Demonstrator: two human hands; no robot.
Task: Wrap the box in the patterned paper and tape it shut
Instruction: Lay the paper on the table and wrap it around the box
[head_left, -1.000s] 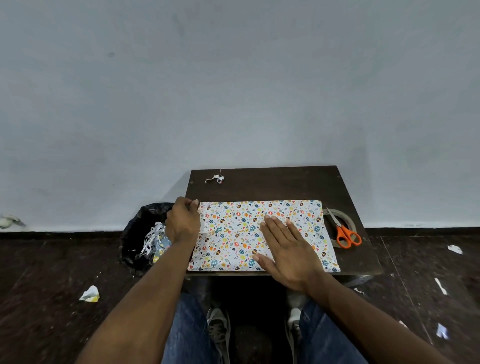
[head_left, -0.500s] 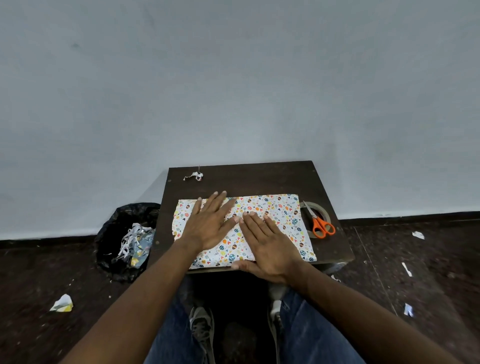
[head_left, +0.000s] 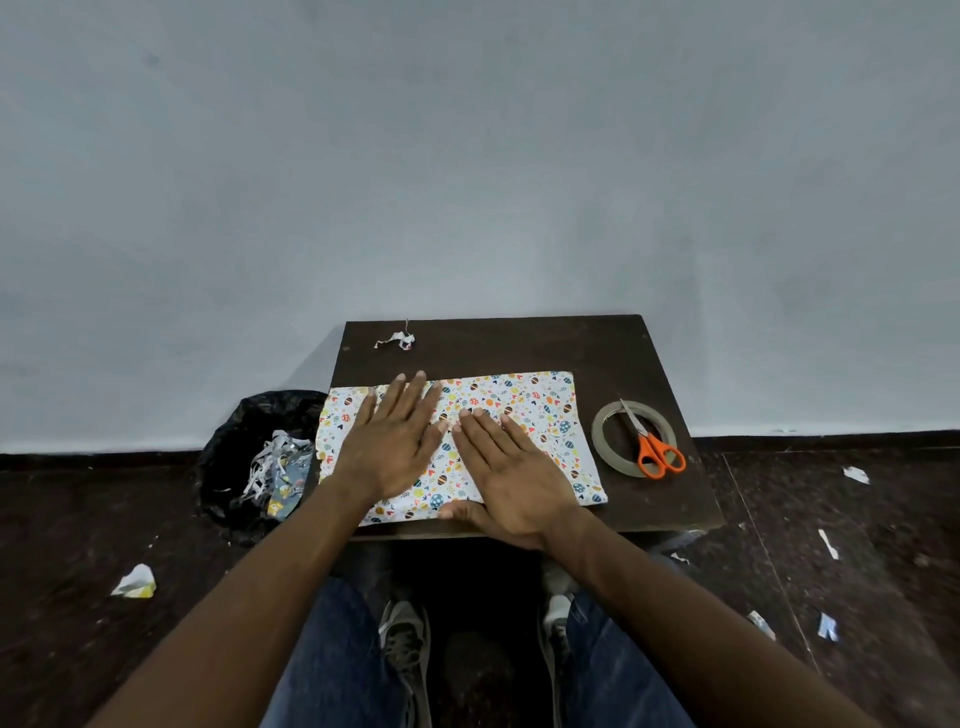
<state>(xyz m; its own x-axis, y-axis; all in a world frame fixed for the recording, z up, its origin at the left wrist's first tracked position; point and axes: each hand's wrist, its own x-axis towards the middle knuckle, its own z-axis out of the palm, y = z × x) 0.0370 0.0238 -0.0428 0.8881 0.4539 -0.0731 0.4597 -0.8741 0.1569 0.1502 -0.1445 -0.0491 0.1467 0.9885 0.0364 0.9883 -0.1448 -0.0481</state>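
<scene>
Patterned paper (head_left: 524, 415) lies flat at centre frame on the dark table (head_left: 519, 343); we see no box. Our left hand (head_left: 395, 441) and right hand (head_left: 511, 475) press it, fingers straight. We judge it light, creasable, tearable; lift it by the edges.

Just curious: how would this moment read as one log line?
left hand flat on paper | right hand flat on paper | tape, scissors idle
</scene>
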